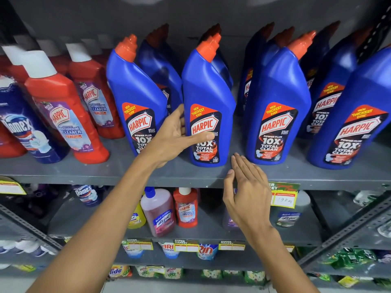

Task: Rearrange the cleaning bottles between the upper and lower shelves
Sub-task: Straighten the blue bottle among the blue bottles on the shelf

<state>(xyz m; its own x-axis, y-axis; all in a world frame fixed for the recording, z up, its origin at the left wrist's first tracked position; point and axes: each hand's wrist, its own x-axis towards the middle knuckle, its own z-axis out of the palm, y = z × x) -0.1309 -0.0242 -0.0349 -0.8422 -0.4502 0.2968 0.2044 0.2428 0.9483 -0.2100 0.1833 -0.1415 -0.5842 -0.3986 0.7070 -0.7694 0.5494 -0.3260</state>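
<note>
Several blue Harpic bottles with orange caps stand on the upper grey shelf [110,172]. My left hand [175,136] wraps around the lower part of the middle blue Harpic bottle [208,98], thumb across its label, fingers behind its left side. My right hand [247,187] hovers flat and empty at the shelf's front edge, just right of that bottle's base. Red Harpic bathroom cleaner bottles [63,115] stand on the left. On the lower shelf [211,231] stand a pink Lizol bottle [158,210] and a small red Harpic bottle [186,208].
A dark blue Domex bottle [23,127] leans at the far left. More blue Harpic bottles [277,106] crowd the right side. A yellow price tag [283,197] hangs from the upper shelf edge. Detergent packs fill the shelves below. A perforated metal upright [349,227] runs at the right.
</note>
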